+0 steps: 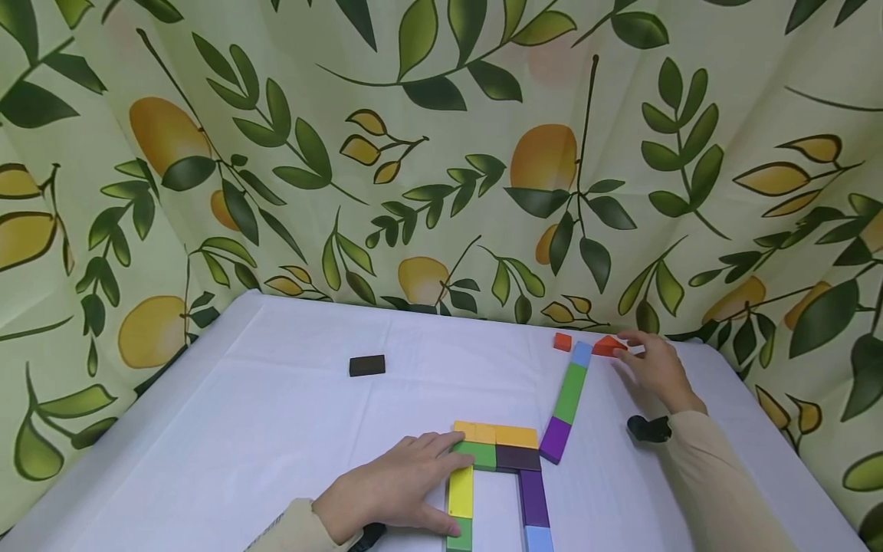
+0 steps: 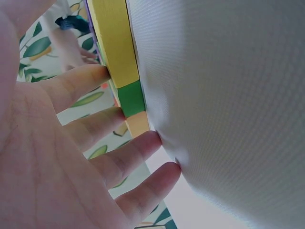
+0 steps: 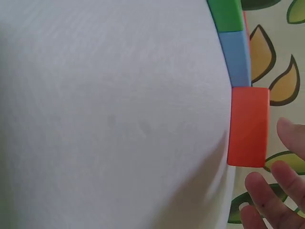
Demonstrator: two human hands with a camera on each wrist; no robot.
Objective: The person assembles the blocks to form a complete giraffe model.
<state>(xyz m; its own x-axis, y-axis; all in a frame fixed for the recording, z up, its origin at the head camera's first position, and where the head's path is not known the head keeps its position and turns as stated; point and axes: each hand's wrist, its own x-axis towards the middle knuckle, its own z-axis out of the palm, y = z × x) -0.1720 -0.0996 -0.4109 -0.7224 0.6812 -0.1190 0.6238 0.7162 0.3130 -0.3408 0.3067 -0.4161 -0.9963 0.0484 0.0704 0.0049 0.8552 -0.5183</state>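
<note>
My left hand (image 1: 400, 483) lies along the left side of a block frame, its fingers spread and nearly straight. Its fingertips reach a green block (image 1: 484, 455) and a yellow block (image 1: 461, 492), and the thumb is by a lower green block (image 1: 458, 534). At the far right, my right hand (image 1: 658, 372) is beside a red triangular block (image 1: 607, 347). In the right wrist view its loosely bent fingers stand slightly apart from the red block (image 3: 249, 126). That block adjoins the light blue end (image 1: 582, 353) of a slanting row with green (image 1: 570, 392) and purple (image 1: 556, 438) blocks.
A small red block (image 1: 562, 341) lies left of the row's far end. Alone at the back left is a black block (image 1: 367, 366). The frame also has orange-yellow (image 1: 516, 436), dark (image 1: 518, 458), purple (image 1: 533, 497) and light blue (image 1: 538, 538) blocks. A leaf-patterned curtain (image 1: 441, 123) borders the white table (image 1: 262, 399).
</note>
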